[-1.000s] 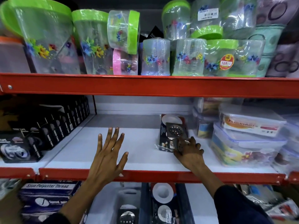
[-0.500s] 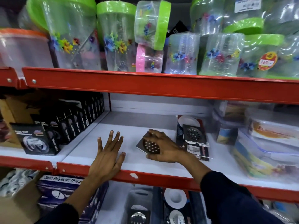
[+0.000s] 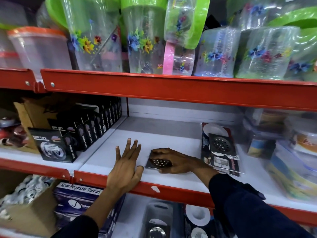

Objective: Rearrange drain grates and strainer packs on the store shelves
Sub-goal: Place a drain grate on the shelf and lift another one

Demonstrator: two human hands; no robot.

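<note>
A square metal drain grate point(image 3: 158, 162) with round holes lies flat on the white middle shelf point(image 3: 154, 134). My right hand point(image 3: 176, 163) covers it, fingers curled over its far and near edges. My left hand point(image 3: 126, 166) rests flat on the shelf just left of the grate, fingers spread, holding nothing. To the right, another drain grate point(image 3: 221, 145) sits on top of a dark strainer pack point(image 3: 217, 150). More strainer packs point(image 3: 197, 219) stand on the shelf below.
Black nano tape boxes point(image 3: 82, 133) line the left of the shelf. Clear food containers point(image 3: 295, 152) crowd the right. Plastic jars with green lids point(image 3: 144, 40) fill the shelf above its red rail point(image 3: 171, 88). A thread box point(image 3: 80, 198) sits below.
My right hand carried the drain grate from the pile on the right leftward and lowered it flat onto the shelf beside my left hand. The view shifted left.
</note>
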